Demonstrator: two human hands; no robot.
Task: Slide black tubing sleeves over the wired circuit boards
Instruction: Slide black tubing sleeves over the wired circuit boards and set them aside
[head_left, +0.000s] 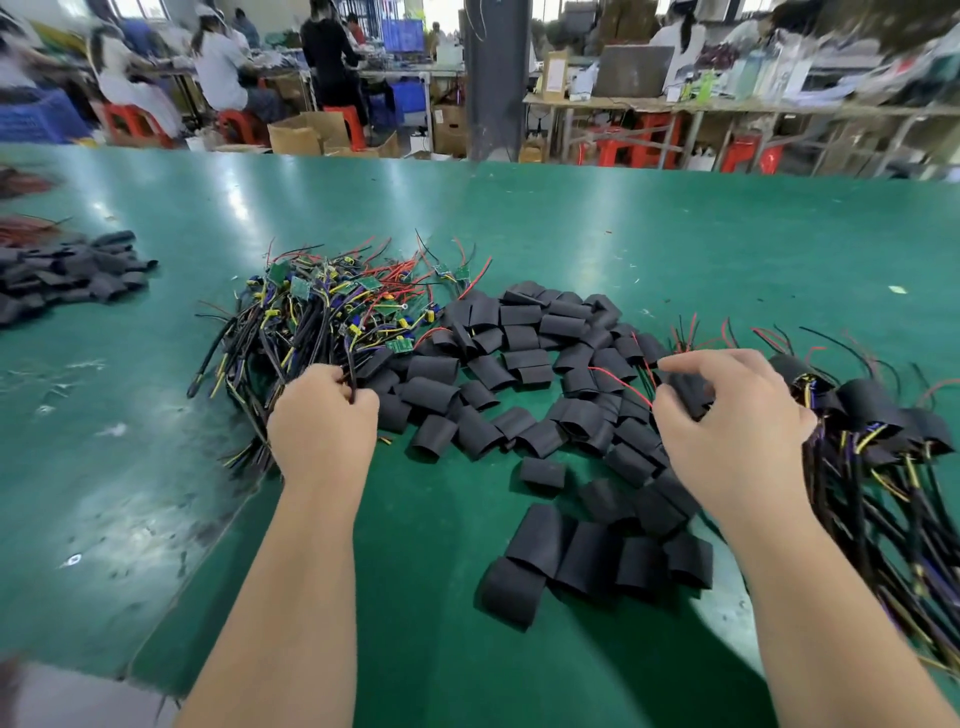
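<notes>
**A:** Left hand (324, 415): fingers curled tight on a black lead at the near edge of the pile of wired circuit boards (332, 312). Risk: the leads are tangled, so a pull may drag neighbouring boards along or strain a joint.

**B:** Right hand (727, 415)?

**A:** Fingers and thumb are curled round one black sleeve (685, 392), with red wires trailing from it. Risk: a board corner could snag the flattened sleeve mouth, or thin wires could fold back.

**B:** Surroundings?

**A:** A spare heap of sleeves (67, 270) lies far left on the green table (571, 223). The loose sleeves (519, 364) lie scattered between the hands, crowding the working space. The sleeved bundle (872, 415) lies just beside the right wrist, where its wires could hook.
</notes>
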